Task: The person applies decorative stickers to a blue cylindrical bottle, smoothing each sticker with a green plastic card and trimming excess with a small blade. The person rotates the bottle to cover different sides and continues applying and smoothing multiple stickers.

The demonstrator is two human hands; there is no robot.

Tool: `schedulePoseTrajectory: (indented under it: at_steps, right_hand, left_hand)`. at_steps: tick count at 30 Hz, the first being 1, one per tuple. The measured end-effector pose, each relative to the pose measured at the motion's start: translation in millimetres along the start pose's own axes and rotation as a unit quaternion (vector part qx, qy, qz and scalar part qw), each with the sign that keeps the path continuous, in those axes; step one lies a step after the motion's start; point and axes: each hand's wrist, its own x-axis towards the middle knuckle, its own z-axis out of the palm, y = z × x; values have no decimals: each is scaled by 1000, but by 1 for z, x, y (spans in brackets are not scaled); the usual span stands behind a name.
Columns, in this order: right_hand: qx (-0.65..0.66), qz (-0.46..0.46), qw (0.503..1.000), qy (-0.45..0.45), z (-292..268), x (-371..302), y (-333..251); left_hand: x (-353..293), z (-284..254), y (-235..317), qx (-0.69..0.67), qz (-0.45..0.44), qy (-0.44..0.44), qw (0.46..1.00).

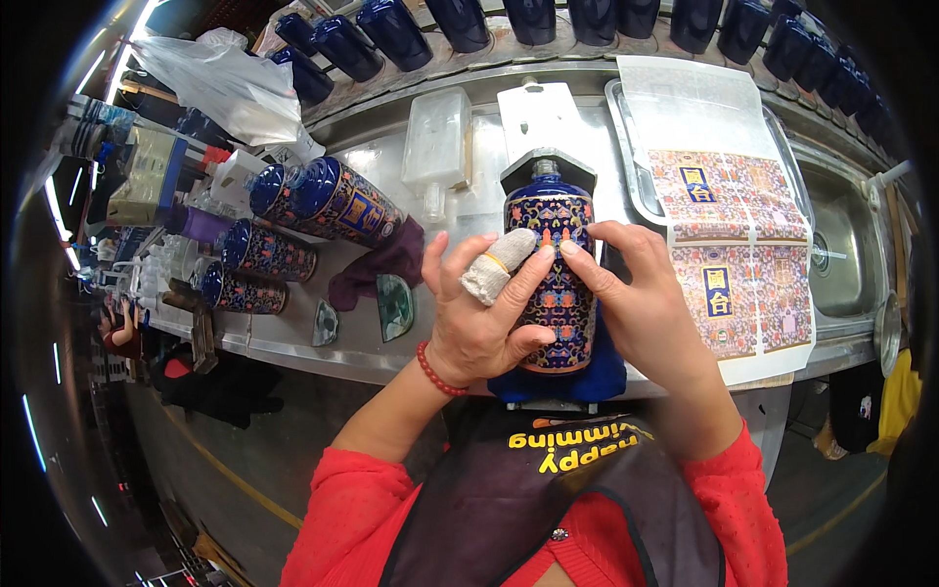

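In front of me a dark blue glass bottle (559, 323), wrapped in a floral patterned decal, lies with its neck pointing away, on a support with blue cloth (611, 377) at the near end. My left hand (469, 328) rests on its left side, fingers spread. One finger wears a pale cloth sleeve (499, 266) with a yellow band and presses on the decal; the thumb lies lower down. My right hand (646, 303) grips the right side, its thumb on the decal's front and its index finger at the bottle's edge. Its other fingers are partly hidden.
Several patterned bottles (259, 249) lie on the left, near a purple cloth (377, 269) and green scraper-like pieces (394, 306). A clear plastic container (437, 137) stands behind. Decal sheets (729, 254) lie right, beside a metal sink (841, 240). Plain blue bottles (528, 20) line the back conveyor.
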Motion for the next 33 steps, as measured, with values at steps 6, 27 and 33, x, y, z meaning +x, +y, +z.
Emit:
schedulePoseTrajectory:
  at_steps: [6,27,33]
  right_hand:
    - [-22,-10,1000,-11,-3,1,-2]
    - [14,3,1000,-1,-3,8,3]
    - [13,10,1000,2,1,8,5]
  left_hand:
    - [0,2,0,17,3,-3,1000]
    - [1,4,-2,7,1,-10,1000]
    - [6,2,-8,3,43,-9,999]
